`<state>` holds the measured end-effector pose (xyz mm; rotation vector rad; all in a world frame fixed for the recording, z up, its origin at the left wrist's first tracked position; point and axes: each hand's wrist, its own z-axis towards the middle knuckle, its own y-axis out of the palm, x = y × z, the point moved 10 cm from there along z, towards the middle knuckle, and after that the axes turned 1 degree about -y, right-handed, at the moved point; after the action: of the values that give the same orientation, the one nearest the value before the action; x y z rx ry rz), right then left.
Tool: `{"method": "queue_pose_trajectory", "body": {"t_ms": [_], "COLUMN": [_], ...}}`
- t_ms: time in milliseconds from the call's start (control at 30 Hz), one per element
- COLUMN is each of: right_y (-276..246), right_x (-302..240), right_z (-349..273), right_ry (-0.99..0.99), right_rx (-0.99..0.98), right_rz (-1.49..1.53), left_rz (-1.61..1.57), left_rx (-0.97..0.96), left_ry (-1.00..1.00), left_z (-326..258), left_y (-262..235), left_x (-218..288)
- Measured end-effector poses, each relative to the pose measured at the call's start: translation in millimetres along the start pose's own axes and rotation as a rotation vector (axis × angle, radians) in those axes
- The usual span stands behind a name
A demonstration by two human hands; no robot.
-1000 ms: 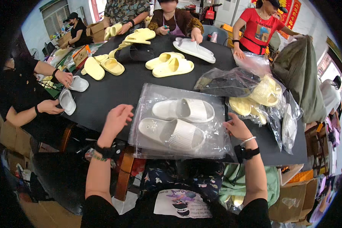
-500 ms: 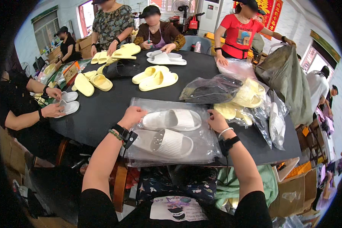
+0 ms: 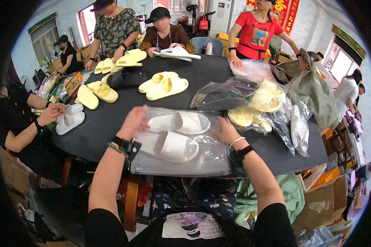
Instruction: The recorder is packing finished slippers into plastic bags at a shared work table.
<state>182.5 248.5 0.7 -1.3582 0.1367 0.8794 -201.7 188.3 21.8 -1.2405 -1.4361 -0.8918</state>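
Observation:
A clear plastic bag lies flat at the near edge of the black table, with a pair of white slippers inside. One white slipper lies above the other white slipper; both have ribbed straps on the right. My left hand is over the bag's upper left corner, its fingers apart and slightly blurred. By the bag's right edge is my right hand, thumb and fingers spread. Neither hand grips anything that I can see.
Yellow slippers stand mid-table. Bagged yellow slippers and a bagged white slipper lie to the right. Co-workers surround the table; one at left handles white slippers. A person in red holds a grey-green sack.
Both hands have come off the bag's edges, fingers spreading. The bag with the slippers sits slightly further left in view. Across the table, a co-worker has lifted a white slipper.

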Motion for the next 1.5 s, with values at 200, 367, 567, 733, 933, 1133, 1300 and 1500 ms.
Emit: {"method": "queue_pose_trajectory", "body": {"t_ms": [200,367,567,733,933,1133,1300,1500], "right_y": [-2,28,21,14,42,19,11,35], "right_x": [-64,-34,-32,-64,-63,-51,-54,-23], "right_z": [-38,-75,-69,-82,-111,-81,-37,-26], "right_ry": [-0.136,-0.121,-0.043,-0.177,-0.214,-0.192,-0.186,-0.059], "right_rx": [-0.389,-0.672,-0.687,-0.686,-0.751,-0.689,-0.613,-0.706], "right_rz": [-0.297,-0.462,-0.335,-0.292,-0.427,-0.260,-0.375,-0.353], "left_rz": [0.092,-0.029,-0.119,-0.033,-0.035,-0.059,-0.007,-0.132], "left_rx": [0.010,-0.069,-0.086,-0.120,-0.116,-0.118,-0.188,-0.264], "left_ry": [0.006,0.041,-0.079,-0.181,0.023,-0.112,-0.107,-0.070], "left_z": [-33,-42,-67,-84,-85,-86,-85,-79], "left_y": [-7,-14,-2,0,-12,-2,-10,0], "left_x": [-30,-24,-15,-35,-36,-34,-43,-46]}}
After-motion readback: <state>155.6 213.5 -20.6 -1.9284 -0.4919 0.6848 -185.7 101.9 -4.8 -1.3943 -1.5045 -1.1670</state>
